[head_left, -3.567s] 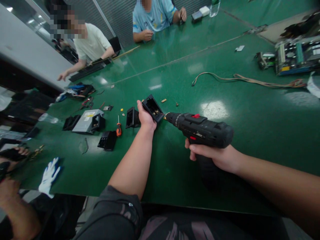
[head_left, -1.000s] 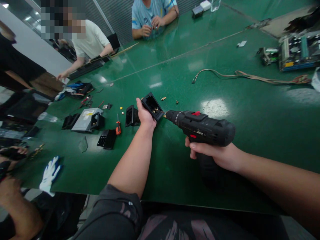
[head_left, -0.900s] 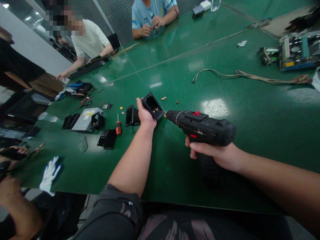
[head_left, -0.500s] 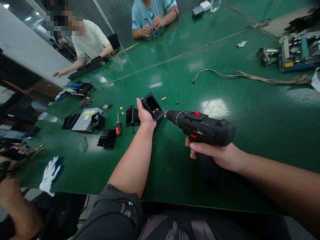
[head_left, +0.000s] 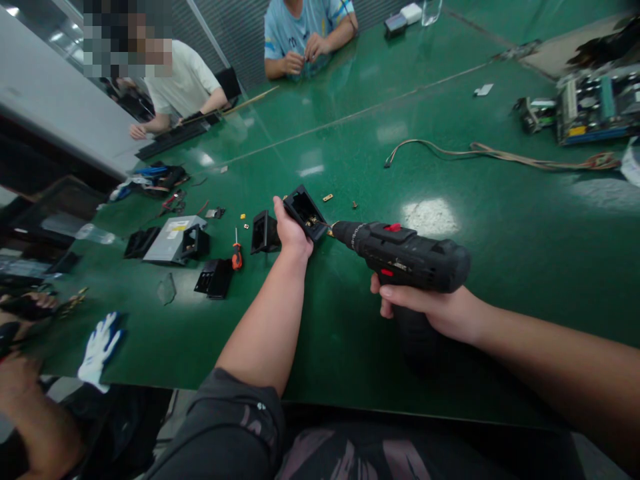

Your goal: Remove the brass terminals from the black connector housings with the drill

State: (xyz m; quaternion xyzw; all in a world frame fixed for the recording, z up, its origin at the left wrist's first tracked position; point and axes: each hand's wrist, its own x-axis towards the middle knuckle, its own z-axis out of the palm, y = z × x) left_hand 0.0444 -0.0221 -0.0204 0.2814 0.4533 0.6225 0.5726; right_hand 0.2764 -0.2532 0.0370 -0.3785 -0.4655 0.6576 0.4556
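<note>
Black drill (head_left: 405, 257), one held box (head_left: 311, 225), one screwdriver (head_left: 237, 257)

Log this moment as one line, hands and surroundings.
left hand: holds open rectangular black box | right hand: grips black-and-red power drill, pointed at box edge, contact unclear | nearby: orange-and-black screwdriver on green table

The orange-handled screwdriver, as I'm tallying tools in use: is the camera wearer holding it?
No. The screwdriver lies on the table, while the left hand holds a black box and the right hand grips a drill.
</note>
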